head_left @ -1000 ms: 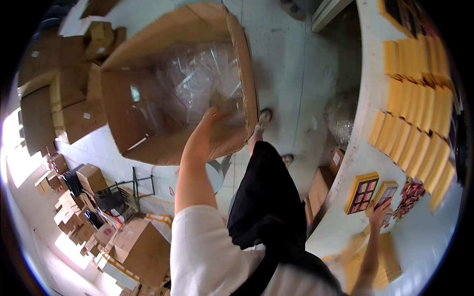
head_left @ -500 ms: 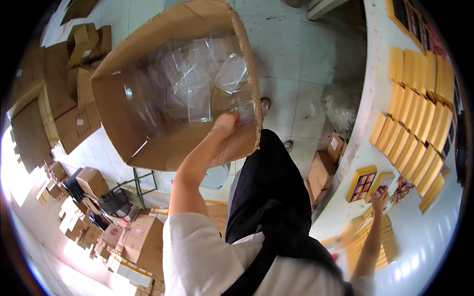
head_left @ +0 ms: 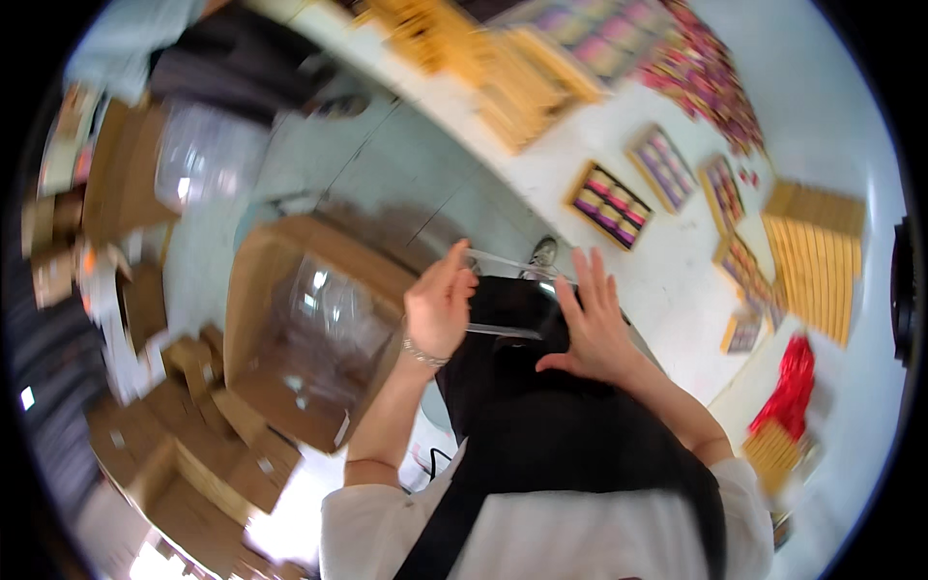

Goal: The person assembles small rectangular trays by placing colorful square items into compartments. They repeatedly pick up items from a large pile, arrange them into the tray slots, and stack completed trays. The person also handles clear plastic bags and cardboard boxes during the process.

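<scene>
My left hand [head_left: 440, 302] pinches the left edge of a thin clear plastic piece [head_left: 505, 296] held in front of my dark apron. My right hand [head_left: 592, 324] lies against its right side with the fingers spread. A bracelet sits on my left wrist. To the left of my left hand stands a large open cardboard box [head_left: 253, 290] with several clear plastic pieces [head_left: 324, 304] inside it.
A white table [head_left: 677, 261] on the right carries stacks of flat yellow boxes [head_left: 817, 256], open trays of small coloured items [head_left: 611, 205] and a red bag [head_left: 793, 382]. Cardboard boxes [head_left: 193, 454] crowd the floor at the left. Another person in dark clothes [head_left: 232, 72] stands at the upper left.
My left hand has come out of the cardboard box with a clear plastic piece. My right hand has left the table and joined it. The view has swung round toward the table.
</scene>
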The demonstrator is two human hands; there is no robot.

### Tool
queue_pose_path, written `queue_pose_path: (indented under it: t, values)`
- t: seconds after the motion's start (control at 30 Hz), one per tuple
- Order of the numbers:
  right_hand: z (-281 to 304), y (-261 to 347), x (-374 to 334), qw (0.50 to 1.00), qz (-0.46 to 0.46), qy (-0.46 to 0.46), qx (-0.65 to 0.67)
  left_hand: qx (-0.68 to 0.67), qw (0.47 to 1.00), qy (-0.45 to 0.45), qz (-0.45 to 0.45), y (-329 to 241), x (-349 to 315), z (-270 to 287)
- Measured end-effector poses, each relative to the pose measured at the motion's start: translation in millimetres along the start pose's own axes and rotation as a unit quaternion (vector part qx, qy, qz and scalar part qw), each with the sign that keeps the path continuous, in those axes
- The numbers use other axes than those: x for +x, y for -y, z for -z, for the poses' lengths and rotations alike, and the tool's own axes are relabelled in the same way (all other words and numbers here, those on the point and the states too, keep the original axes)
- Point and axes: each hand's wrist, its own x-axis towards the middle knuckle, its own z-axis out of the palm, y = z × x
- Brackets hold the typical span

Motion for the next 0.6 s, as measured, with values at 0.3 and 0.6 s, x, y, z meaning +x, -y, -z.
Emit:
queue_pose_path:
  t: [0.3,0.6]
  values:
    - [-21,-187,-65,0.975,-0.128,-0.181,0.0,-0.044,0.982,0.148,-0.106,-8,73,-239]
    - [-49,-257,2,0.989,-0.094,-0.116,0.006,-0.039,0.993,0.09,0.064,51,135,-265]
